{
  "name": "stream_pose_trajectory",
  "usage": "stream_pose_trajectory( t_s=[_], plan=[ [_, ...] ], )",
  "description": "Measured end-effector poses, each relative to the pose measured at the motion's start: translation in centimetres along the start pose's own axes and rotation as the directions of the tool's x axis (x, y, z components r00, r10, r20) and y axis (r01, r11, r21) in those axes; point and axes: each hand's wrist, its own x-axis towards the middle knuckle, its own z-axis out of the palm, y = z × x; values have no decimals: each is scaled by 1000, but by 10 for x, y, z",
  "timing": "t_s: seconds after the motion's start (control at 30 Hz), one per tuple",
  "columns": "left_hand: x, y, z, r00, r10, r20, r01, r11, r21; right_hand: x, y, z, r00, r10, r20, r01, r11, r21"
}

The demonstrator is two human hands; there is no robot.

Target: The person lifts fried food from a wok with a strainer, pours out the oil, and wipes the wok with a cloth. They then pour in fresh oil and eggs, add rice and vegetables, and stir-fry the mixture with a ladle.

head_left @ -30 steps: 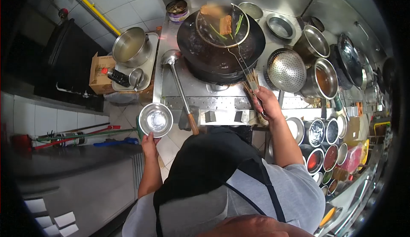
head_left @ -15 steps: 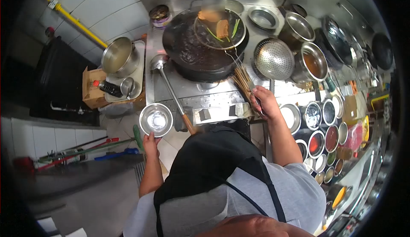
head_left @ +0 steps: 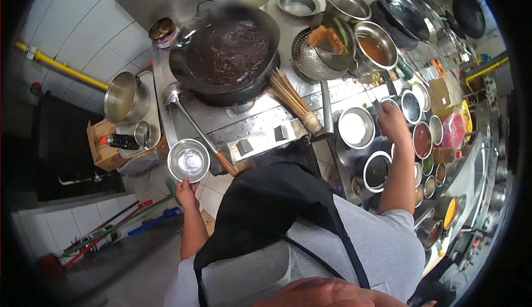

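My left hand (head_left: 187,194) grips the rim of a shiny metal bowl (head_left: 188,160), held level beside the stove's front left; I see nothing in it. Fingers wrapped round its handle, my right hand (head_left: 392,121) holds a wire skimmer (head_left: 334,62). Browned, orange-coloured pieces of food (head_left: 327,37) and green strips (head_left: 341,30) lie in the skimmer. It hangs over a perforated metal strainer (head_left: 305,63) resting on the stove. To its left, a large black wok (head_left: 183,63) contains dark, rippling liquid.
A wooden-handled ladle (head_left: 194,123) lies along the stove's left side. Between wok and strainer rests a bamboo brush (head_left: 293,101). Pots (head_left: 378,47) stand behind at right, with several seasoning containers (head_left: 356,128) near my right arm. A deep pot (head_left: 126,97) sits at left.
My right hand has carried the skimmer and food rightward, from above the wok to over the perforated strainer. The left hand still holds the bowl. The camera view has shifted right.
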Motion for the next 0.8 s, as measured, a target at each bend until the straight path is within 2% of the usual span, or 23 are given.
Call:
stream_pose_trajectory(
  t_s=[0.07,0.1,0.13,0.23,0.4,0.47,0.5,0.53,0.6,0.67,0.73,0.8],
  plan=[
    [4,5,7,1000,4,20,-4,1000,-2,2,3,23,964,-190,-185,134,951,-280],
    [6,7,11,1000,13,29,-13,1000,14,-4,-12,22,988,-87,-127,56,972,-229],
    [7,8,13,999,17,37,-18,999,33,-2,1,37,971,-130,-202,93,979,-184],
    [11,7,19,997,48,54,-50,998,28,-9,2,49,958,-89,-271,34,979,-200],
    [12,6,20,999,41,29,-43,998,39,-17,6,55,940,-70,-333,28,991,-130],
    [9,5,20,999,34,23,-35,999,17,-11,10,52,931,-29,-363,31,1000,2],
    [7,4,19,1000,18,24,-18,1000,0,-6,7,49,932,-31,-362,34,999,4],
    [6,4,17,1000,3,28,-2,1000,-18,3,1,42,949,34,-312,21,985,173],
    [7,-4,5,1000,3,20,-2,998,-60,33,-13,25,973,131,-189,-22,871,491],
    [5,-8,6,1000,5,21,-2,994,-107,84,-18,23,966,61,-250,139,693,707],
    [-12,4,14,997,-22,-76,11,990,-143,142,-24,15,995,82,-52,21,336,942],
    [-16,-1,8,992,-25,-121,5,987,-161,198,-22,18,993,92,75,-86,127,988]
  ],
)
